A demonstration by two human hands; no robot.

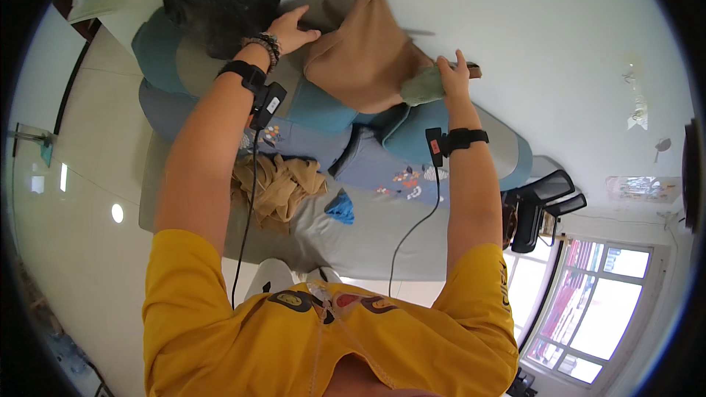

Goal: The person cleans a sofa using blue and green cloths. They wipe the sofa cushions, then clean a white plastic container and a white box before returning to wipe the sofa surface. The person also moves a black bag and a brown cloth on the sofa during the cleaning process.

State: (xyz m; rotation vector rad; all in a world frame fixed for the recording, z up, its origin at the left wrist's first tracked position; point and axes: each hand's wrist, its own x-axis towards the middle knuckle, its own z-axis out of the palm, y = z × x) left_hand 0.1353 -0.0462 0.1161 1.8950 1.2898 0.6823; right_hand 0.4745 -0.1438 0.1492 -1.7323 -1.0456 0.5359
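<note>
A brown fabric bag point(364, 49) with a looped strap rests against the sofa back in front of me. My left hand point(292, 32) is at the bag's left edge, fingers spread, with nothing visible in its grasp. At the bag's lower right corner, my right hand point(454, 74) grips a green cloth point(423, 87), its thumb and index finger pointing up. The other fingers are partly hidden. Just past that hand pokes out a short brown strap end point(474, 70). Both wrists carry black straps with small cabled devices.
A black plastic bag point(220, 5) sits on the sofa back at left. On the grey sofa seat point(380, 237) lie a crumpled tan garment point(281, 187) and a small blue cloth point(341, 208). A blue-grey floral cover point(380, 165) lies behind them. Black chairs point(532, 215) stand at right.
</note>
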